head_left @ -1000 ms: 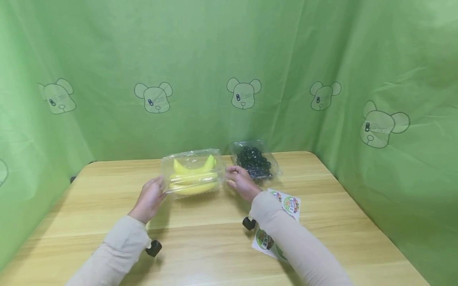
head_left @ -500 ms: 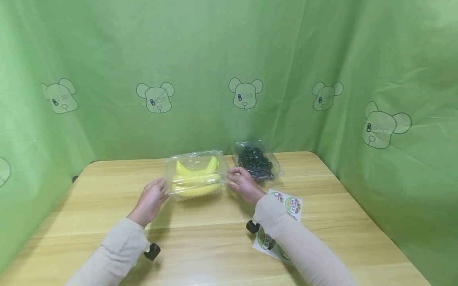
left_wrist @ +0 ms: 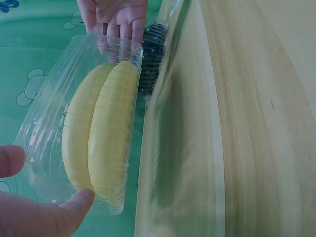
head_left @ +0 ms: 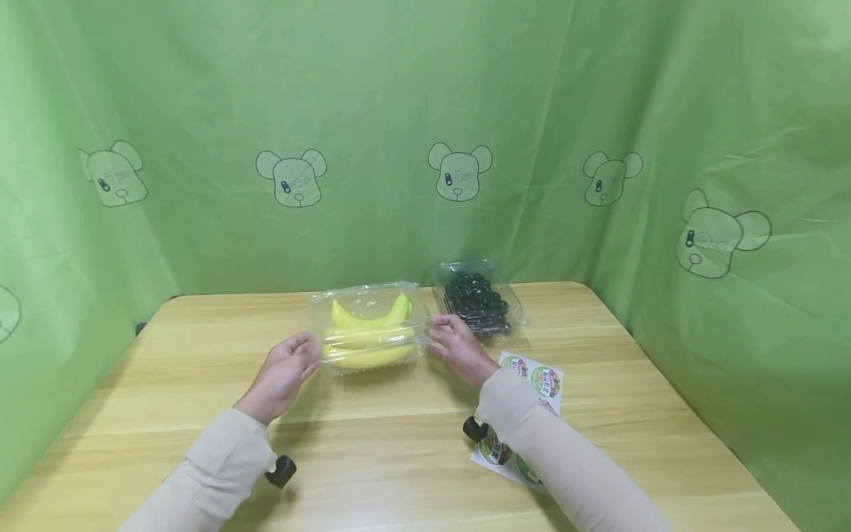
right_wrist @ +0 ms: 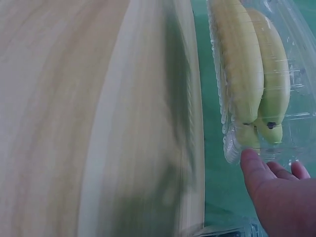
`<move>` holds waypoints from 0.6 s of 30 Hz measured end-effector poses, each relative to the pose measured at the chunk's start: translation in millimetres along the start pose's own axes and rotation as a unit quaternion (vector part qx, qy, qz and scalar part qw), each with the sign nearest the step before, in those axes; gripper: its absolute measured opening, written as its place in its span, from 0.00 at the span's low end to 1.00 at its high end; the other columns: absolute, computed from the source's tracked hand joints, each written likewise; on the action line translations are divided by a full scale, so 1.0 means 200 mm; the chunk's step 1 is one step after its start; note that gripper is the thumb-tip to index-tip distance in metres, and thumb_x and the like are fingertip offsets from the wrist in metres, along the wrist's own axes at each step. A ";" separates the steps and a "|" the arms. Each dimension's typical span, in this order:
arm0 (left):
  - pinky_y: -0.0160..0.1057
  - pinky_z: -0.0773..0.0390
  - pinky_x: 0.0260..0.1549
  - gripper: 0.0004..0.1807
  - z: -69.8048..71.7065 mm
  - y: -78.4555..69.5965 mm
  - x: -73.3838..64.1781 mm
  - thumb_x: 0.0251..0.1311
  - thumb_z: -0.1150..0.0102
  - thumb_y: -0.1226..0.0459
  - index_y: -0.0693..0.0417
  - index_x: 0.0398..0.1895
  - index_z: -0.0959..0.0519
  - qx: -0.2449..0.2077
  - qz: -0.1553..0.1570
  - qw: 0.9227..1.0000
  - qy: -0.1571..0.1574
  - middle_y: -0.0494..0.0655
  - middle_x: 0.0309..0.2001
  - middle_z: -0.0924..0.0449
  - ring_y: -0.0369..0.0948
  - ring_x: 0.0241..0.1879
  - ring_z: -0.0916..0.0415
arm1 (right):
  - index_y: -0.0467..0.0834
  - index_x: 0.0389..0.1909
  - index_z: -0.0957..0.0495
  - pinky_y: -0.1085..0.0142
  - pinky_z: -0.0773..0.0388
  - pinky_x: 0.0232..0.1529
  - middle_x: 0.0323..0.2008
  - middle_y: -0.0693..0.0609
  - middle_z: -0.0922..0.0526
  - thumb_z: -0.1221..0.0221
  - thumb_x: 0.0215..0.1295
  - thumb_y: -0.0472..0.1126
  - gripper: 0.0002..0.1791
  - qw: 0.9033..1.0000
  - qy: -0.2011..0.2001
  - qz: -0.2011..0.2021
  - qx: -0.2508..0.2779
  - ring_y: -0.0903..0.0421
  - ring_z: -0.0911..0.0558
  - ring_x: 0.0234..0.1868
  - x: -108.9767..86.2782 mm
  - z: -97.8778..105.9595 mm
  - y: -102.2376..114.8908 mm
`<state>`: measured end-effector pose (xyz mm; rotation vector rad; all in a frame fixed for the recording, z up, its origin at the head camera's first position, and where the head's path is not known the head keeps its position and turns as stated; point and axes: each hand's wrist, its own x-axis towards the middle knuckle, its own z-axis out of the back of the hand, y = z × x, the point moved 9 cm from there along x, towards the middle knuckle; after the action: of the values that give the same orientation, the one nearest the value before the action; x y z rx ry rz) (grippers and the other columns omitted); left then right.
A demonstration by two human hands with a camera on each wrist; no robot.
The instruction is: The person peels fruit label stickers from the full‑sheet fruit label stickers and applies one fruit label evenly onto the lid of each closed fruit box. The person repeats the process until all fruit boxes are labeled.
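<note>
A clear plastic clamshell box [head_left: 366,295] with yellow bananas [head_left: 368,358] inside is held up by its two ends. My left hand [head_left: 282,373] grips the left end; in the left wrist view its thumb and a finger [left_wrist: 81,202] lie against the plastic. At the opposite end my right hand [head_left: 462,351] holds the box by the corner, its thumb [right_wrist: 253,165] at the edge in the right wrist view. The lid appears closed. A shadow on the tabletop shows the box off the surface. Parts of both hands' fingers are hidden behind the plastic.
Another clear box [head_left: 515,303] of dark grapes [head_left: 475,299] stands at the back, just beyond my right hand. A sheet of round fruit stickers [head_left: 545,380] lies partly under my right forearm. Green curtains [head_left: 372,89] enclose the wooden table [head_left: 372,458].
The banana box has shifted slightly to the right and a little lower in the head view, both hands keeping their hold. The grape box and sticker sheet stay put.
</note>
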<state>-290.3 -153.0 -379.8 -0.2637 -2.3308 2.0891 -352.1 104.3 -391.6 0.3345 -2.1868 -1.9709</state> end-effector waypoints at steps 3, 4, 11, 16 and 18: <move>0.48 0.52 0.71 0.36 0.00 0.00 0.00 0.72 0.60 0.72 0.75 0.72 0.68 -0.003 0.002 1.000 0.002 0.68 0.74 0.70 0.58 0.74 0.63 | 0.29 0.59 0.45 0.48 0.39 0.68 0.67 0.31 0.43 0.53 0.71 0.33 0.20 1.000 0.001 0.004 -0.009 0.38 0.40 0.68 -0.01 0.00 0.00; 0.48 0.52 0.71 0.36 0.00 0.00 0.00 0.72 0.60 0.72 0.75 0.72 0.68 -0.004 0.002 1.000 0.003 0.68 0.74 0.70 0.58 0.74 0.63 | 0.29 0.59 0.45 0.47 0.40 0.68 0.67 0.31 0.43 0.53 0.71 0.33 0.21 1.000 0.002 0.005 -0.009 0.37 0.40 0.68 -0.01 0.00 0.00; 0.48 0.51 0.71 0.37 0.00 0.01 -0.01 0.71 0.59 0.73 0.74 0.72 0.67 -0.002 0.005 1.000 0.008 0.66 0.75 0.69 0.57 0.74 0.62 | 0.30 0.60 0.45 0.48 0.39 0.68 0.70 0.32 0.45 0.52 0.71 0.33 0.21 1.000 0.003 0.011 -0.023 0.38 0.40 0.69 -0.03 0.00 -0.01; 0.48 0.50 0.71 0.37 0.00 0.02 -0.02 0.71 0.59 0.72 0.72 0.73 0.67 0.002 0.004 1.000 0.012 0.66 0.75 0.69 0.56 0.74 0.61 | 0.30 0.61 0.45 0.49 0.37 0.67 0.71 0.33 0.46 0.51 0.70 0.33 0.23 1.000 -0.002 0.014 -0.025 0.38 0.41 0.69 -0.05 0.00 -0.01; 0.48 0.50 0.71 0.37 0.00 0.02 -0.03 0.72 0.59 0.72 0.72 0.73 0.68 0.006 0.006 1.000 0.014 0.65 0.75 0.69 0.56 0.74 0.61 | 0.30 0.61 0.45 0.50 0.37 0.67 0.71 0.33 0.46 0.51 0.70 0.33 0.23 1.000 -0.004 0.016 -0.026 0.38 0.40 0.69 -0.06 0.00 -0.01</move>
<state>-284.2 -153.3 -383.3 -0.3060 -2.3073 2.0890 -340.4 107.8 -393.2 0.2828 -2.1267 -2.0114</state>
